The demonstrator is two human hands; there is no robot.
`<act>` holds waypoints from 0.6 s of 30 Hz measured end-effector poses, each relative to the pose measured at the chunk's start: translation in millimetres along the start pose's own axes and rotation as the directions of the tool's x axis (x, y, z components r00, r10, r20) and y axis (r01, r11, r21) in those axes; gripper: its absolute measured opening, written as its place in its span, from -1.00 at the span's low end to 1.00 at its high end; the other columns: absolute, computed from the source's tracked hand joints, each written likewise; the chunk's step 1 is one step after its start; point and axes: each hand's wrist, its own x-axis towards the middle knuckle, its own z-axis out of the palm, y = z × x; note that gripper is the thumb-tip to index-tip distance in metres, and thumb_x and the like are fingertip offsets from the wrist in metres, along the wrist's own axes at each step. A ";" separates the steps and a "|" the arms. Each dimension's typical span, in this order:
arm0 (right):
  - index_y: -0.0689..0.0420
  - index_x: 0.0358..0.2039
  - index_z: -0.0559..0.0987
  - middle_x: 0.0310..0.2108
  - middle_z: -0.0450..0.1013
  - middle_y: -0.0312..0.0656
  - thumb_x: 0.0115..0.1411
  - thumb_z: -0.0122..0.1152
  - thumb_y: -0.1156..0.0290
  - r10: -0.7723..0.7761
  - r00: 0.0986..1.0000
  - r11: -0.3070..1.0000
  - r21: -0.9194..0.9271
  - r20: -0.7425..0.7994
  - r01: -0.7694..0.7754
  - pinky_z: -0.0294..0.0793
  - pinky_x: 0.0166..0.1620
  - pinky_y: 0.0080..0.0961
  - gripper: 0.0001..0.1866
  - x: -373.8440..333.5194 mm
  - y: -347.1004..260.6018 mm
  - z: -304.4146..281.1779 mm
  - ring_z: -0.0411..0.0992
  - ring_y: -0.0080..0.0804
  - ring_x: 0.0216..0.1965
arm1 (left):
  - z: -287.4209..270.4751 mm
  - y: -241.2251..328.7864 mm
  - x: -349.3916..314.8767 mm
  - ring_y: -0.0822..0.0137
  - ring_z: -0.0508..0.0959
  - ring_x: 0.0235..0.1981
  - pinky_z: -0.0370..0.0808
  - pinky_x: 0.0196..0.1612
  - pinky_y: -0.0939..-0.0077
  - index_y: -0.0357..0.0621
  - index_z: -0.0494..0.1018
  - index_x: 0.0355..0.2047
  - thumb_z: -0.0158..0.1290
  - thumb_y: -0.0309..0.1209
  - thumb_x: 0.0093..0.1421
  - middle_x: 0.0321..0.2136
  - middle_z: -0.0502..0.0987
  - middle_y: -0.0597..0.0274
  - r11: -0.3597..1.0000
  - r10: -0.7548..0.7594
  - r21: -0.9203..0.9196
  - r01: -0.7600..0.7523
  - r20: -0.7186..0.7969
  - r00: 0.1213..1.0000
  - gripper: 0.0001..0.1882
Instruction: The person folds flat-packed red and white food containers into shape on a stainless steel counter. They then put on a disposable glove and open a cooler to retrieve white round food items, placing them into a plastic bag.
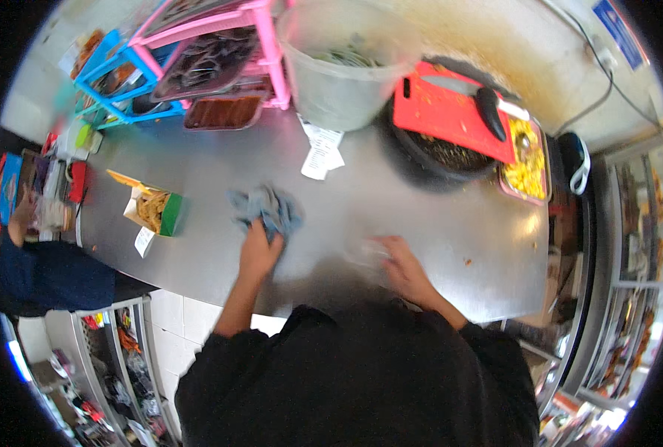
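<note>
A crumpled blue-grey cloth (268, 207) lies on the metal table (331, 201), and my left hand (261, 249) grips its near edge. To the right, close to the table's near side, my right hand (404, 270) is low over the surface with its fingers pointing left. A pale see-through thing (367, 252) is at those fingertips, too blurred for me to make out. Left of the cloth stands an open green-and-yellow carton (169, 214) filled with brown food. A white paper slip (144, 241) is beside it.
Pink rack (276, 56) with trays, blue rack (134, 78) and translucent bucket (343, 82) line the back. White papers (322, 153) lie before the bucket. A red cutting board (443, 112) rests on a black pot (439, 167), near a yellow-food tray (525, 175). Another person's arm (20, 216) is left.
</note>
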 end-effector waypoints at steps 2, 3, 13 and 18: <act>-0.03 0.10 0.37 0.08 0.23 0.05 0.08 0.02 0.51 -0.246 0.967 0.958 -0.132 0.065 0.253 0.22 0.15 -0.25 -0.50 23.5 -8.7 39.4 0.21 0.03 0.10 | 28.5 6.3 -61.4 0.04 0.42 -0.03 0.34 0.02 0.23 -0.29 0.20 0.04 0.02 -0.21 0.17 -0.10 0.42 -0.11 0.925 0.220 -0.339 -0.170 0.114 0.969 -0.47; -0.05 0.10 0.38 0.09 0.22 0.03 0.09 0.03 0.44 -0.336 0.930 0.925 -0.133 0.146 0.355 0.19 0.16 -0.19 -0.51 34.6 -9.2 59.5 0.19 0.01 0.13 | 40.3 9.2 -86.1 0.11 0.40 -0.01 0.31 0.04 0.26 -0.27 0.23 0.04 0.01 -0.21 0.20 -0.10 0.42 -0.06 0.922 0.197 -0.379 -0.083 0.275 0.941 -0.50; -0.17 -0.06 0.52 0.15 0.22 -0.14 -0.09 0.23 0.10 -0.687 0.630 0.528 -0.348 0.362 0.775 0.13 0.16 0.03 -0.51 4.5 32.4 90.7 0.11 -0.02 0.20 | -4.3 -2.6 -154.8 0.40 0.45 -0.16 0.33 -0.09 0.40 -0.11 0.39 -0.07 -0.05 -0.13 0.26 -0.20 0.49 0.27 0.855 -0.142 -0.438 0.277 0.315 0.938 -0.63; -0.17 -0.14 0.54 0.11 0.28 -0.27 -0.11 0.22 0.22 -0.448 0.879 0.659 -0.602 0.166 0.450 0.33 0.02 -0.18 -0.58 -8.9 81.5 33.8 0.29 -0.14 0.05 | -1.1 39.3 -135.1 0.38 0.45 -0.15 0.34 -0.11 0.43 -0.07 0.38 -0.07 -0.04 -0.18 0.26 -0.17 0.46 0.25 0.793 -0.130 -0.610 -0.006 -0.179 0.975 -0.68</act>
